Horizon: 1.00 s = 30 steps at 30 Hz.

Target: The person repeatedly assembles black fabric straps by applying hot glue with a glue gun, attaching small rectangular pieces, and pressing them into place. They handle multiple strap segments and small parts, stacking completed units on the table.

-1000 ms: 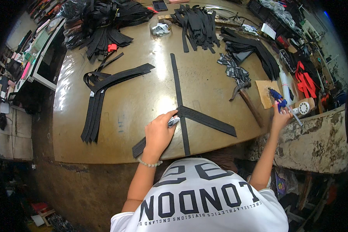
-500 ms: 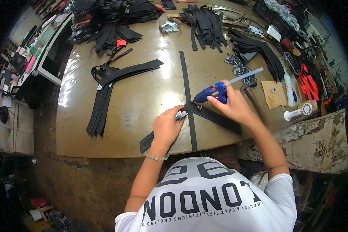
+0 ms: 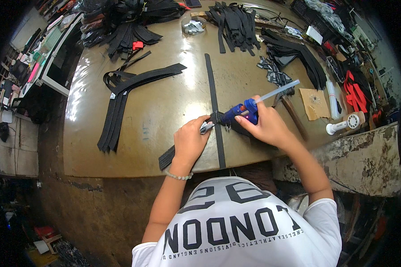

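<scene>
right hand [image 3: 267, 123] clamped on glue gun [image 3: 243, 112]; points left, long axis slanting slightly nearward; left hand [image 3: 191, 141] gripping grey tags [image 3: 206, 127]

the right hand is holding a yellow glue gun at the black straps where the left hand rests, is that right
Not quite: the glue gun is blue, not yellow, as the head view shows. The right hand does hold it at the black straps, where the left hand rests.

open tabletop [image 3: 165, 100] left of long strip [image 3: 211, 82], hammer [image 3: 294, 116] obstructing right side
</scene>
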### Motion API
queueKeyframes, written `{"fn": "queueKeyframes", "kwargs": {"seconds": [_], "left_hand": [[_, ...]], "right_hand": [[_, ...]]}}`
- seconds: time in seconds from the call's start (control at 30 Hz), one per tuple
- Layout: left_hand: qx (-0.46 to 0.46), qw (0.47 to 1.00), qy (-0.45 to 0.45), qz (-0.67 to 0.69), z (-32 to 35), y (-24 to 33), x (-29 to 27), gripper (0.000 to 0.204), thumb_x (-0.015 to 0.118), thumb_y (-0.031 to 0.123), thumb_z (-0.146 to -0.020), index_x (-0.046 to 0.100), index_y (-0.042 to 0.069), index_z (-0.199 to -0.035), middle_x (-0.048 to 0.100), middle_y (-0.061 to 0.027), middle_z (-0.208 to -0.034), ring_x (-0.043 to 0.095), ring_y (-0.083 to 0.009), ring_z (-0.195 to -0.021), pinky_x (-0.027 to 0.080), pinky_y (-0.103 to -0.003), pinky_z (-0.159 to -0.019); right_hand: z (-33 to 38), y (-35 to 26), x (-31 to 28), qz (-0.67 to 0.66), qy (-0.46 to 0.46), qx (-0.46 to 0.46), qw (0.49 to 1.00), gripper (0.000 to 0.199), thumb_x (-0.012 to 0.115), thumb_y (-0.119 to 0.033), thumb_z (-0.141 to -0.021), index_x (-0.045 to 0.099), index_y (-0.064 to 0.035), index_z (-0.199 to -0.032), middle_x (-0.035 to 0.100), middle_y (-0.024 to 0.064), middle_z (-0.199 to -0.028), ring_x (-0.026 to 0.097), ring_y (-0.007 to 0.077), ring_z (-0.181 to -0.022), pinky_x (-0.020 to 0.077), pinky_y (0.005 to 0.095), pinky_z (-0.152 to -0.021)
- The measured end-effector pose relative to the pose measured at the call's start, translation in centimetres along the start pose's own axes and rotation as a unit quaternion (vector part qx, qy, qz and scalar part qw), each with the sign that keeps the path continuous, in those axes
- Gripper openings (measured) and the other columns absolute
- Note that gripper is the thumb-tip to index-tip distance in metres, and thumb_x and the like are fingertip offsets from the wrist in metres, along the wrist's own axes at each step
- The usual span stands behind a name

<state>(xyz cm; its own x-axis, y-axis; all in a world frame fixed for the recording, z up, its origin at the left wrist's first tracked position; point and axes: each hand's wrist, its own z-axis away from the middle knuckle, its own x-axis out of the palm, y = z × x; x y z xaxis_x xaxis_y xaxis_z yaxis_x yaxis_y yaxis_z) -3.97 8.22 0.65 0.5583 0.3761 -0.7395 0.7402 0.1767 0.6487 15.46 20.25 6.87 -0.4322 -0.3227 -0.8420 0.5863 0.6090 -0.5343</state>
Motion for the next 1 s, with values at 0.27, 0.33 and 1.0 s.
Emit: {"fn": "queueKeyframes", "kwargs": {"seconds": [0.27,0.33,1.0], "left_hand": [[0.007,1.0,0.008,0.004,0.0,0.0,0.0,0.026,0.073,0.023,-0.082,0.071,0.015,-0.106,0.071,-0.0142,-0.094,0.068,-0.0345,-0.084,0.053,-0.042,-0.072],[0.018,1.0,0.013,0.006,0.0,0.2,-0.1,0.026,0.073,0.023,-0.082,0.071,0.014,-0.106,0.071,-0.0142,-0.094,0.068,-0.0342,-0.085,0.053,-0.041,-0.072],[0.0,1.0,-0.009,0.018,0.7,1.9,0.1,0.025,0.076,0.023,-0.081,0.073,0.012,-0.104,0.07,-0.0167,-0.09,0.067,-0.034,-0.078,0.052,-0.038,-0.068]], "right_hand": [[2.4,1.1,-1.0,-0.14,-0.049,0.038,0.988,0.05,0.07,-0.039,-0.088,0.055,0.0002,-0.114,0.068,0.0161,-0.079,0.068,0.0291,-0.068,0.0528,0.0382,-0.057],[3.0,3.9,-1.9,-0.292,0.01,0.066,0.954,0.041,0.069,-0.035,-0.09,0.056,-0.0034,-0.112,0.068,0.0094,-0.083,0.068,0.0196,-0.069,0.0524,0.0338,-0.056],[-11.6,15.0,-1.6,0.004,0.2,0.011,0.98,0.017,0.069,-0.015,-0.083,0.07,0.0002,-0.091,0.066,0.0189,-0.089,0.064,0.0353,-0.088,0.0507,0.0397,-0.079]]}}
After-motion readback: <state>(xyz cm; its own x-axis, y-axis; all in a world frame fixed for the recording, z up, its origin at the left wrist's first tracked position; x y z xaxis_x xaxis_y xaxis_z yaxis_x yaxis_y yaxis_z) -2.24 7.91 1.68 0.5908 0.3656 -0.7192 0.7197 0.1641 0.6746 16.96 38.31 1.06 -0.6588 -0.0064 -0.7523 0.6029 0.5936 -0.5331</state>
